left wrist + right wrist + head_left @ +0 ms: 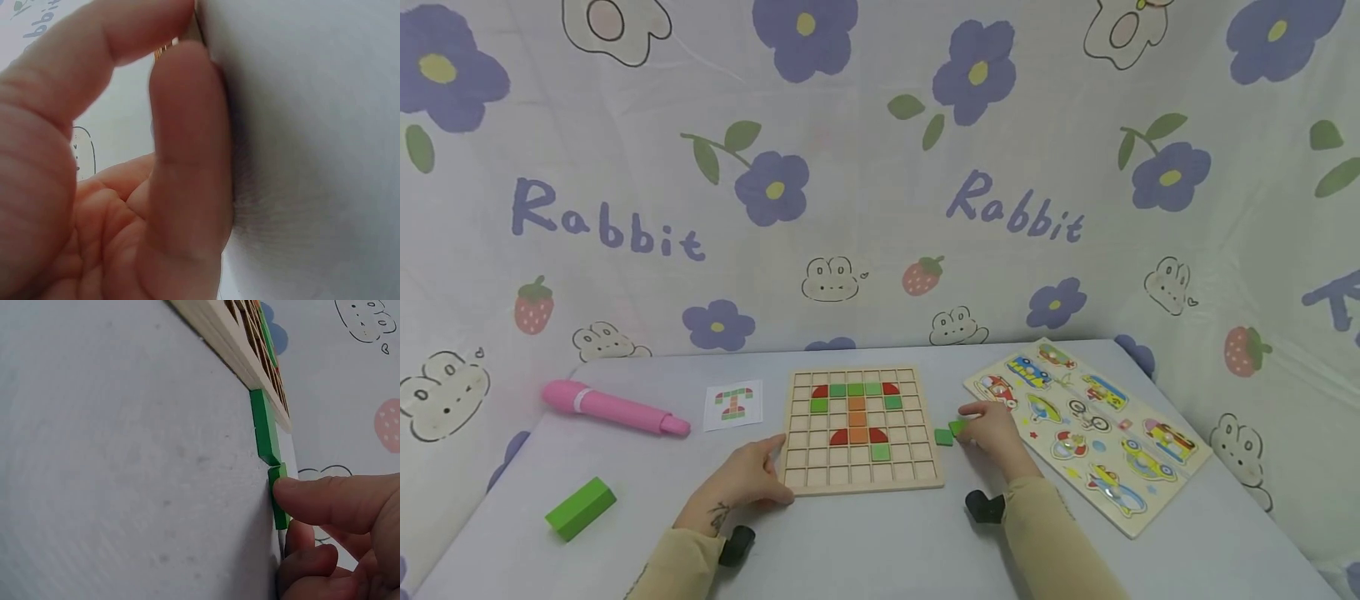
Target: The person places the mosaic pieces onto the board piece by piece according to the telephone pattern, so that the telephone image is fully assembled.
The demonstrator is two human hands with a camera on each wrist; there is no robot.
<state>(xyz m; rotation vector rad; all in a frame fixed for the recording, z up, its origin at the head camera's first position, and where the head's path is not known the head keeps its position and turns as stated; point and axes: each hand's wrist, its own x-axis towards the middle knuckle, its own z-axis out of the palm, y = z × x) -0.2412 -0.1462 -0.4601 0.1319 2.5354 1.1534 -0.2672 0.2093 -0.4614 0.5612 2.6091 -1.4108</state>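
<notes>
A wooden grid board [820,479] lies flat with several red, green and orange tiles set in its cells, forming a T-like pattern. My left hand [748,475] rests against the board's left edge, thumb by the near-left corner; the left wrist view shows its fingers [187,144] close up along the tabletop. To the right of the board, my right hand [996,433] pinches a green square tile [279,500], the thumb on its near side. Another green tile [943,437] lies between that one and the board, its corner right at the held tile.
A pattern card [733,406] lies left of the board. Farther left are a pink microphone-shaped object [617,408] and a green block [580,508]. A vehicle puzzle board [1131,517] lies at the right, by my right forearm. A printed cloth [865,208] hangs behind.
</notes>
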